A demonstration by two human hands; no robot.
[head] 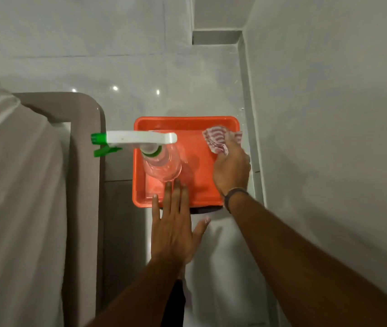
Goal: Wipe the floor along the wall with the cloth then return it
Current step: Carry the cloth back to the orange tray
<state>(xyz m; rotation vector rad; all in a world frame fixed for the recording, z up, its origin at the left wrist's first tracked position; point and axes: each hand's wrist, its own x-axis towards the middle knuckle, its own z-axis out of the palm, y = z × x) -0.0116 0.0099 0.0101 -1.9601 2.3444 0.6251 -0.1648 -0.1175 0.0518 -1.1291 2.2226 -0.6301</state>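
A red-and-white striped cloth (216,138) is bunched in my right hand (231,169), over the right side of an orange tray (183,122) that sits on the grey tiled floor. The white wall (329,138) runs along the right, with its base strip just beside the tray. My left hand (174,223) hovers flat with fingers spread over the tray's near edge, holding nothing. A clear spray bottle (161,166) with a white and green trigger head stands in the tray's left half.
A bed with a brown frame (88,161) and a pale sheet (18,197) fills the left side. Glossy floor tiles (140,74) stretch ahead to a recessed corner at the top. A narrow floor strip lies between bed and wall.
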